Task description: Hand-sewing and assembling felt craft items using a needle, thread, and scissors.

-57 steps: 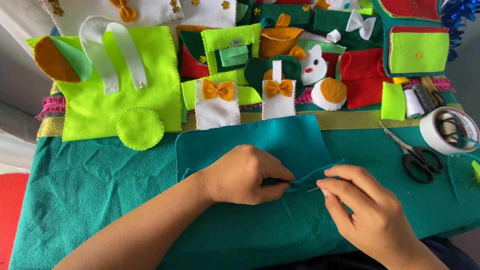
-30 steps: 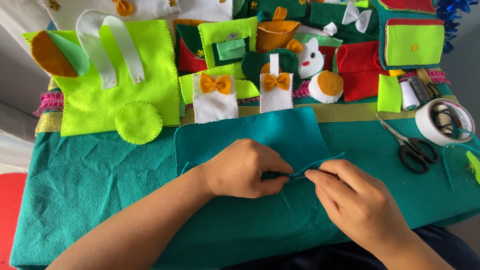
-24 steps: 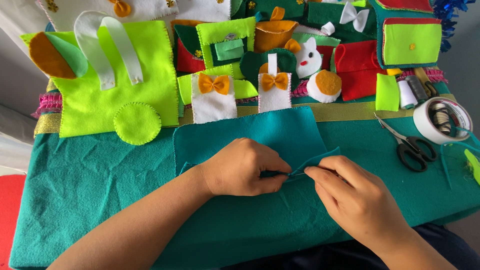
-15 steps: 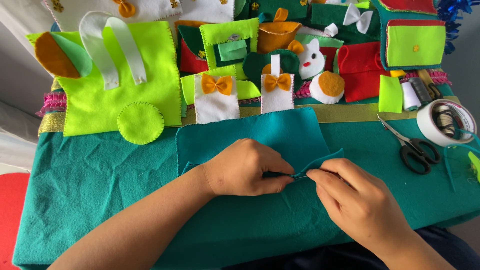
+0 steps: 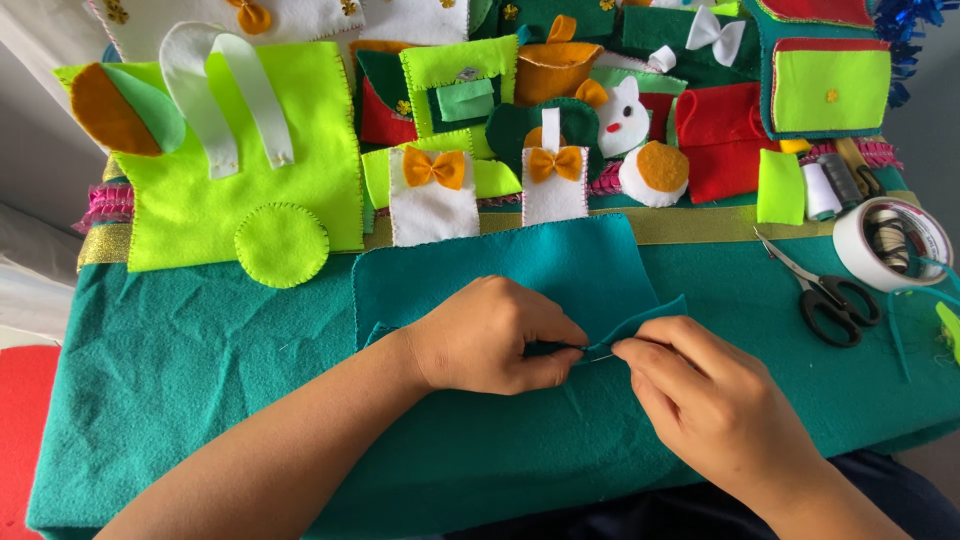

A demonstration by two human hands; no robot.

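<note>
- Fingers of the left hand (image 5: pixel 490 335) are pressed together, pinching the lower edge of the blue felt piece (image 5: pixel 540 265).
- Right hand (image 5: pixel 715 400) fingertips now pinch a thin needle (image 5: pixel 598 356), touching the left fingertips; a moment ago they were slightly apart.
- So the stitch looks just entering the fold between both hands.
- Well right of the fingers lie black scissors (image 5: pixel 830 300) and a tape roll (image 5: pixel 885 240) on the green felt cloth (image 5: pixel 180 350).
</note>
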